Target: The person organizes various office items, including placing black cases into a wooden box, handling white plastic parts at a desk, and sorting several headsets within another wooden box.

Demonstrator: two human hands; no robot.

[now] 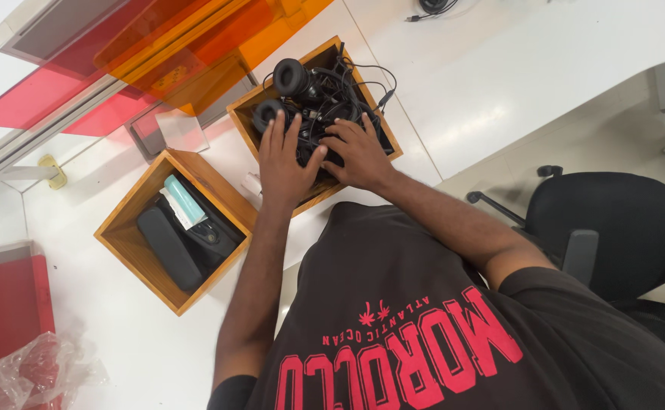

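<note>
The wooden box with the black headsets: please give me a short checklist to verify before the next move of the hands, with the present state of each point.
1. Both hands on the headsets: ok; left hand and right hand rest flat on them.
2. Firm grip on one headset: cannot tell.
3. Cables untangled: not ok; the black cables loop over each other.
4. Wooden box fully on the white table: ok.
5. Second wooden box apart from the hands: ok.
6. Orange panel apart from the hands: ok.

Both hands [285,163] [360,154] side by side, fingers spread.
</note>
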